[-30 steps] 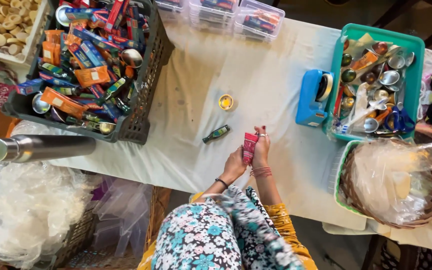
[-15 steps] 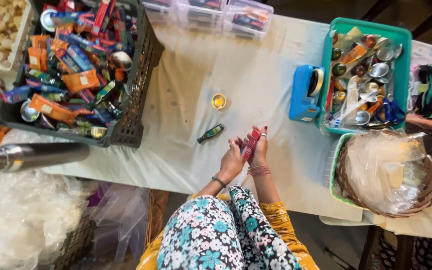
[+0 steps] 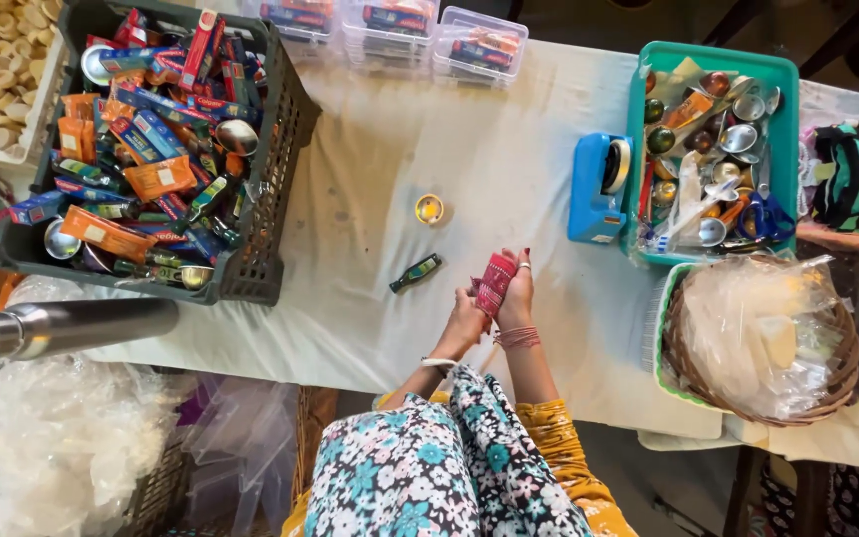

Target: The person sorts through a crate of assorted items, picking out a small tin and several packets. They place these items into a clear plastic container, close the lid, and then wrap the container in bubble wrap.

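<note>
Two hands met over the white-covered table, both on one small red packet. Left hand was curled around the packet's lower end; right hand gripped it from the other side, fingers wrapped, a ring on one finger and red threads at the wrist. Packet stood tilted, held just above the cloth near the table's front edge, not resting on it.

Just left of the hands lay a small dark green bottle on its side, apart from them. Farther back sat a little round yellow tin, open side up. Dark plastic crate at far left was heaped with orange, blue and red packets plus some round metal cups. Blue tape dispenser stood right of centre, touching a teal tray full of small metal bowls, bottles and scissors. Wicker basket lined with clear plastic sat near the right front corner. Three clear lidded boxes lined the back edge. Steel cylinder poked in at lower left above crumpled clear bags.
</note>
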